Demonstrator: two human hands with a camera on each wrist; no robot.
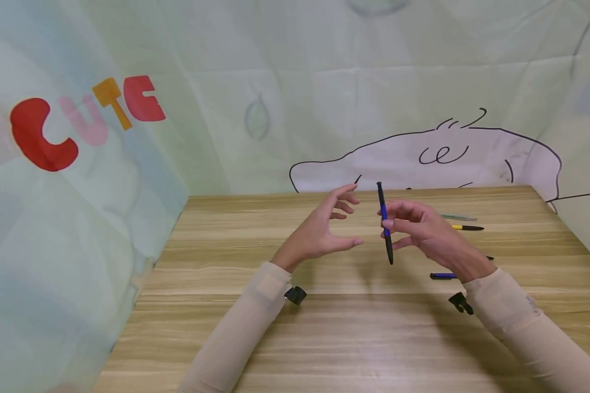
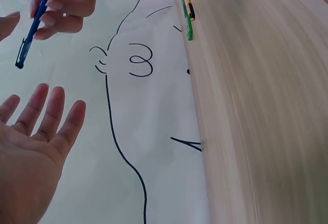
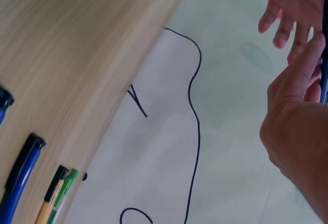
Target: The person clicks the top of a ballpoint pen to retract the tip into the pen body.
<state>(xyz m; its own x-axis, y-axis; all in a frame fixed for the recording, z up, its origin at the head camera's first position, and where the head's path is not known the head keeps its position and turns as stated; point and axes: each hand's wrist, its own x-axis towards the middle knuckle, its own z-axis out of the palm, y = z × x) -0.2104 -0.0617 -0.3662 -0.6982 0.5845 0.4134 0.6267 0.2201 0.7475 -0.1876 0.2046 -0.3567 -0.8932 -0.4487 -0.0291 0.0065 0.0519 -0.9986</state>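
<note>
A blue-and-black pen is in the air between my two hands, nearly upright, its top leaning slightly to my left. My right hand pinches it around the middle, thumb on the near side and fingers behind, so both ends stick out free. My left hand is just beside it, palm turned toward the pen, thumb well apart from the loosely spread fingers — they hold nothing and don't touch the pen.

Past my right hand, more pens lie on the wood-grained surface: a green pen toward the far edge, and a yellow pen with a black end just beside it. Nearer to me lies a blue pen, partly hidden by my right wrist — the right wrist view shows the end of another blue one near it.

My pale sleeves reach in from below, and behind the surface hangs a printed backdrop.
</note>
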